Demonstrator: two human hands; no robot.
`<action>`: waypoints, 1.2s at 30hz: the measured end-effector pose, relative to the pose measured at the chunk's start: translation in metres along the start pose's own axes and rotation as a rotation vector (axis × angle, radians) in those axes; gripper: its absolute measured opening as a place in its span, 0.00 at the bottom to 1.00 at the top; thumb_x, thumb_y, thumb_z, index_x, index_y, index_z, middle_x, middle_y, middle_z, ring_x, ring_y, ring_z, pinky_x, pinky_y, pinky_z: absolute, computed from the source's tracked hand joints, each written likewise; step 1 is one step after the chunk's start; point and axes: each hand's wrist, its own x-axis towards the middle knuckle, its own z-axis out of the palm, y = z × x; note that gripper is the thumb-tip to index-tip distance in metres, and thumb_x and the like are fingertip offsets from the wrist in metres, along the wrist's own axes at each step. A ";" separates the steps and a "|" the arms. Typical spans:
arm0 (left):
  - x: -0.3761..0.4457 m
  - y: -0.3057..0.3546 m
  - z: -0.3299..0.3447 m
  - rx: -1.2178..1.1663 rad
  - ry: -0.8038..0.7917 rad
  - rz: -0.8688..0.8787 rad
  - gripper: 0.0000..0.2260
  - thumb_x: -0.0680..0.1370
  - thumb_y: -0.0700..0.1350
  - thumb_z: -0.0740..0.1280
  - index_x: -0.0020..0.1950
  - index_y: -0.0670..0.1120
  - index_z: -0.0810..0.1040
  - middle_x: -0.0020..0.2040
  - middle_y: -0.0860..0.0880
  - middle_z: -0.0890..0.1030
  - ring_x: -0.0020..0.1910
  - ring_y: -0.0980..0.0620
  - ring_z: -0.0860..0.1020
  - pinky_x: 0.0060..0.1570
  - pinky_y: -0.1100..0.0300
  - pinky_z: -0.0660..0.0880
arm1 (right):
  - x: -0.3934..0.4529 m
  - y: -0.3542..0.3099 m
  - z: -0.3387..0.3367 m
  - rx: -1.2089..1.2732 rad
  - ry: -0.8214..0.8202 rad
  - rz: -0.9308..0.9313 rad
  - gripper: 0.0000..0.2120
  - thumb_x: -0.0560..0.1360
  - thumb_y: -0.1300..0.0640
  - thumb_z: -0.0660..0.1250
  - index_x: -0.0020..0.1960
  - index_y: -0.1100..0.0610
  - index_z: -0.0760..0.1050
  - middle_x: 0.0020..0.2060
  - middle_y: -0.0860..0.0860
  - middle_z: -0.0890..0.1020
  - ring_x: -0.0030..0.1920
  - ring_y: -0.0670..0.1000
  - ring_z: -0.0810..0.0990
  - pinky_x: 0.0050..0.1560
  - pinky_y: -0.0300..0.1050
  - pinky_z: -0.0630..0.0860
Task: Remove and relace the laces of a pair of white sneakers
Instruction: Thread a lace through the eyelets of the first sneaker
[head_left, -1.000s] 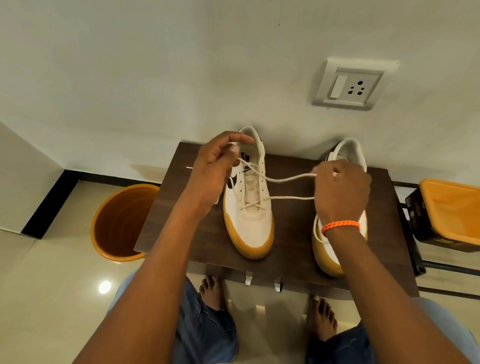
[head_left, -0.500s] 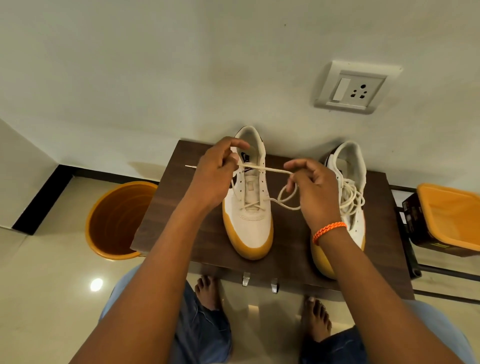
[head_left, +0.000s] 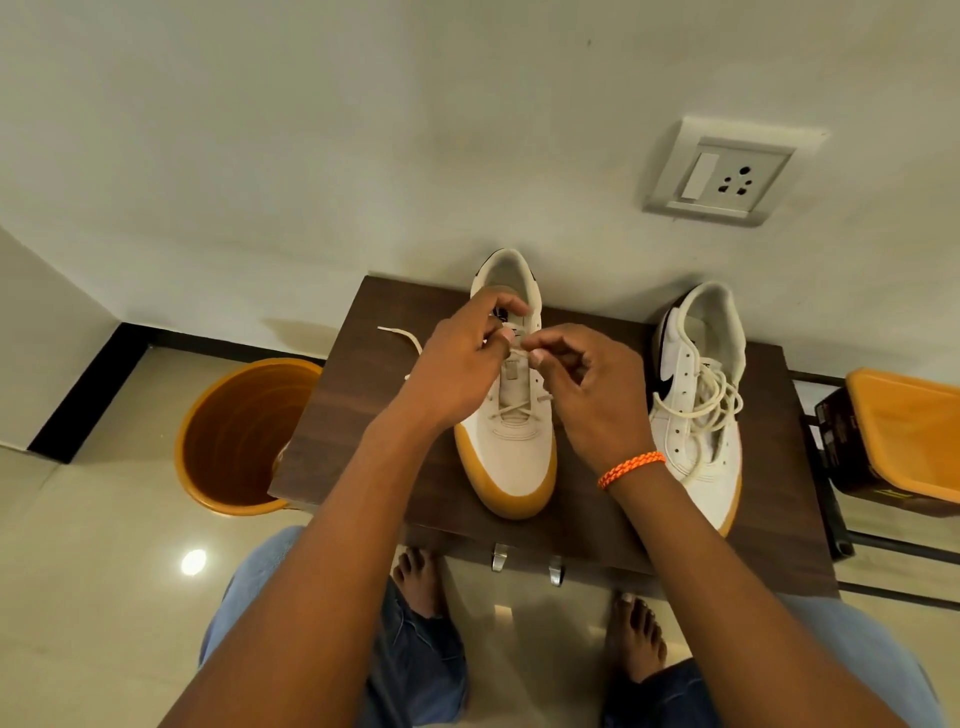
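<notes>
Over left sneaker (head_left: 506, 447): both hands (head_left: 457, 369) (head_left: 587, 395) pinch lace (head_left: 519, 354), grips closed.

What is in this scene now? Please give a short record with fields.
surface: dark wooden table
left sneaker: partly laced, both hands at its upper eyelets
left hand: pinches the lace
right hand: pinches the lace
right sneaker: unlaced, loose lace piled on it
floor: orange bucket
</notes>
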 end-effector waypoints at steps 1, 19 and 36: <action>0.001 -0.002 -0.001 0.001 0.012 -0.007 0.12 0.86 0.39 0.61 0.65 0.53 0.76 0.31 0.62 0.76 0.33 0.59 0.73 0.48 0.47 0.80 | 0.001 0.001 0.000 -0.002 0.000 0.002 0.07 0.80 0.59 0.72 0.57 0.55 0.85 0.50 0.47 0.86 0.51 0.44 0.84 0.53 0.48 0.84; 0.000 -0.015 -0.009 0.331 0.047 -0.195 0.04 0.82 0.48 0.70 0.51 0.58 0.82 0.47 0.58 0.83 0.49 0.57 0.81 0.51 0.50 0.82 | -0.005 0.003 0.025 -0.534 0.006 0.022 0.04 0.75 0.51 0.76 0.47 0.49 0.87 0.69 0.48 0.74 0.70 0.53 0.68 0.63 0.53 0.73; -0.003 -0.022 -0.013 0.384 0.008 -0.344 0.07 0.72 0.48 0.81 0.41 0.57 0.84 0.40 0.59 0.84 0.43 0.56 0.83 0.51 0.49 0.83 | -0.006 0.004 0.049 -0.317 -0.010 0.327 0.08 0.72 0.59 0.78 0.45 0.46 0.86 0.75 0.45 0.69 0.75 0.54 0.62 0.64 0.50 0.58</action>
